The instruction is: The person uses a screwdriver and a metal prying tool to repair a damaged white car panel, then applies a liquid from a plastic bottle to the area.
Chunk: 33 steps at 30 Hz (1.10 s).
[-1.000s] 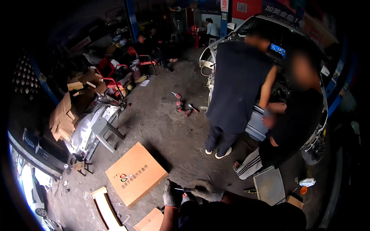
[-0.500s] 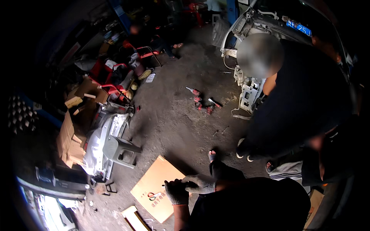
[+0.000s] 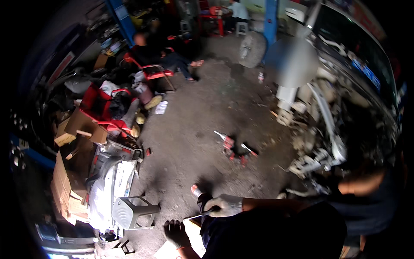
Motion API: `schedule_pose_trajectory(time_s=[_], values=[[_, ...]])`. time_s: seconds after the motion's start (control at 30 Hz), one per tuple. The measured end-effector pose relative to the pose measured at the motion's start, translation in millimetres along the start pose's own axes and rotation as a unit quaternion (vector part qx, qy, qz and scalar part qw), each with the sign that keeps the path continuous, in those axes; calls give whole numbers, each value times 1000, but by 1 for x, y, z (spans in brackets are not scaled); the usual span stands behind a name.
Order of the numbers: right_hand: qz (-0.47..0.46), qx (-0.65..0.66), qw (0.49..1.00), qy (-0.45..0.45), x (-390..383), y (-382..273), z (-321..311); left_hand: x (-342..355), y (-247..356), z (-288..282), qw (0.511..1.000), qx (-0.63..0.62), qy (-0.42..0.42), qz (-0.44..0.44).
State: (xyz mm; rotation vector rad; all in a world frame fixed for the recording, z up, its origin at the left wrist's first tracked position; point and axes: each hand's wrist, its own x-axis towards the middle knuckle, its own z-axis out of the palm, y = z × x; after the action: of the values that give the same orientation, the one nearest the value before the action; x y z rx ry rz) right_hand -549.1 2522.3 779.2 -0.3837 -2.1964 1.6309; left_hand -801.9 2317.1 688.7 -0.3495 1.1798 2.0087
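Note:
My right hand [image 3: 225,205], in a pale knitted glove, is closed around the dark handle of what looks like a screwdriver [image 3: 196,216]. Its thin light shaft points left, above a sheet of cardboard [image 3: 196,236] on the floor. Lower and to the left is my left hand [image 3: 176,234], gloved as well, fingers slightly apart and nothing visible in them. It is over the near-left part of the cardboard, apart from the tool. My dark-clothed body hides much of the cardboard.
A grey stool [image 3: 129,212] stands left, beside wrapped car panels [image 3: 103,203] and opened boxes [image 3: 64,190]. Red power tools [image 3: 228,144] and a ratchet [image 3: 249,149] lie ahead. At right, a person [image 3: 366,207] bends near a car with its front stripped [image 3: 332,142]. Another person sits far left.
My hands have parted: the left has moved down and left, the right holds the tool alone. The view has tilted up and shifted. The person at right has moved lower and further right.

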Motion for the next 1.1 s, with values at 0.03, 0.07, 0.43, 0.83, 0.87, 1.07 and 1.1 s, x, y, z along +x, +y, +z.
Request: schedule_pose_trajectory(time_s=[0.03,0.07,0.43,0.83,0.87,1.07,1.1], values=[[28,-9,1000,-8,23,12,-16,27,-1,23,999,37,-32,-11],[45,-69,996,-33,49,26,-33,51,5,58,995,80,-61,-20],[209,56,947,236,247,66,-244,315,-27,451,710,421,-565,-3],[172,103,895,399,422,231,-514,502,-140,805,744,379,-515,-195],[176,141,880,417,432,249,-537,510,-154,841,777,385,-428,-254],[199,98,768,601,447,255,-677,598,-323,1004,704,406,-500,-300],[196,97,739,637,449,277,-695,633,-367,1026,660,429,-548,-285]])
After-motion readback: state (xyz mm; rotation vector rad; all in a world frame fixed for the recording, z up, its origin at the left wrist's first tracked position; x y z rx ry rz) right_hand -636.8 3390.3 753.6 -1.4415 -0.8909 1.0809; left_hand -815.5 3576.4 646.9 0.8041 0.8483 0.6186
